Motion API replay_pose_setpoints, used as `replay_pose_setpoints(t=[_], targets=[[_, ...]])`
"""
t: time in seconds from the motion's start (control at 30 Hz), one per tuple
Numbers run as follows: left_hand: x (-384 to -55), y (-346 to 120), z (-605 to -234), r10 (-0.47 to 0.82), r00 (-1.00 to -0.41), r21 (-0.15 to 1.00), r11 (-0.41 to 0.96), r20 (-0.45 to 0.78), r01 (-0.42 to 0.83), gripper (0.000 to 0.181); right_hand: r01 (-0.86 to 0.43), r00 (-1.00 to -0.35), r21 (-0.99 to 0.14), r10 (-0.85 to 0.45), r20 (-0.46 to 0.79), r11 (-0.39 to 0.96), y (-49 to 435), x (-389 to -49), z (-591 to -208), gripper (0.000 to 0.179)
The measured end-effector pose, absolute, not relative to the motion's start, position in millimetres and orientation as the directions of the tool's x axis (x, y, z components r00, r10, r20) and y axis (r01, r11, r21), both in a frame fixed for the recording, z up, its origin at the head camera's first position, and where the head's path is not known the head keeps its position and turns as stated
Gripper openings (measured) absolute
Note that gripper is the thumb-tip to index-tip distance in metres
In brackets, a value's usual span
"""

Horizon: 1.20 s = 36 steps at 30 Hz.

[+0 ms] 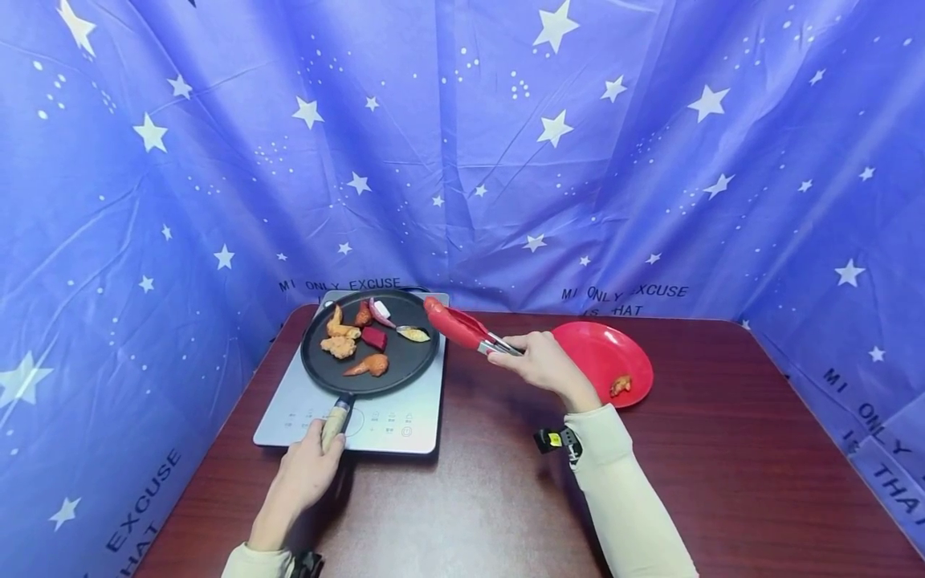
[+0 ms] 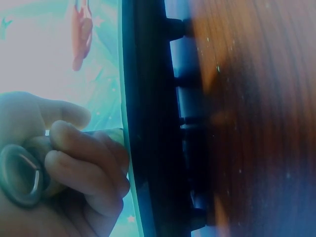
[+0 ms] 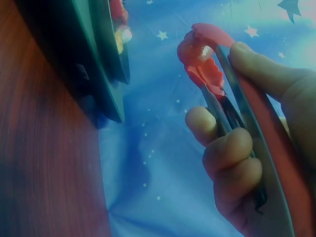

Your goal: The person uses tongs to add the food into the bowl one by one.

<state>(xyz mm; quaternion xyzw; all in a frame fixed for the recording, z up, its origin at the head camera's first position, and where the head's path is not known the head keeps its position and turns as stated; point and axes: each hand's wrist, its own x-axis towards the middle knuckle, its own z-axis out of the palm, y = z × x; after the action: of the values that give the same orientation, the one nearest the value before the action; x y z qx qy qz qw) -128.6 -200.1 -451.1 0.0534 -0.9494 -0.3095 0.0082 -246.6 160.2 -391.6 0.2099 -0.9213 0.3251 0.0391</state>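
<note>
My left hand (image 1: 309, 470) grips the wooden handle (image 1: 335, 425) of a round black frying pan (image 1: 405, 377), fingers curled round it in the left wrist view. The pan sits on a silver induction cooktop (image 1: 282, 421) and bears several food pieces, among them a chicken wing (image 1: 370, 366), a breaded piece (image 1: 338, 346) and a dark red cube (image 1: 373, 338). My right hand (image 1: 542, 363) holds red-tipped metal tongs (image 1: 462, 327) just right of the pan's rim. Between the tong tips is a glossy reddish, rounded food piece (image 3: 195, 49), its kind unclear.
To the right, behind my right forearm, lies a red plate (image 1: 585, 341) with a small browned food piece (image 1: 620, 385) on it. Everything stands on a dark reddish wooden table (image 1: 723, 449). A blue curtain (image 1: 491, 160) with white stars surrounds the table's back and sides.
</note>
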Motion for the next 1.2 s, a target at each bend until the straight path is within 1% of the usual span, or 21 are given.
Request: replay_pose_setpoints(t=[0.2,0.53,0.93,1.2], targets=[[-128,-202,-452,-0.113,-0.994,0.586,0.804,-0.015,-0.100,0.029,-0.424,-0.902,-0.582,-0.380,0.205,0.693,148,-248,-391,0.036],[-127,-202,-451,-0.112,-0.994,0.596,0.797,-0.010,-0.096,0.029,-0.442,-0.890,-0.570,-0.420,0.179,0.692,126,-248,-390,0.027],[-128,-200,-451,-0.112,-0.993,0.602,0.792,-0.024,-0.104,0.028,-0.491,-0.864,-0.542,-0.462,0.202,0.682,109,-248,-393,0.019],[-129,-200,-451,-0.110,-0.994,0.603,0.791,-0.020,-0.100,0.027,-0.477,-0.875,-0.509,-0.445,0.193,0.717,97,-252,-395,0.021]])
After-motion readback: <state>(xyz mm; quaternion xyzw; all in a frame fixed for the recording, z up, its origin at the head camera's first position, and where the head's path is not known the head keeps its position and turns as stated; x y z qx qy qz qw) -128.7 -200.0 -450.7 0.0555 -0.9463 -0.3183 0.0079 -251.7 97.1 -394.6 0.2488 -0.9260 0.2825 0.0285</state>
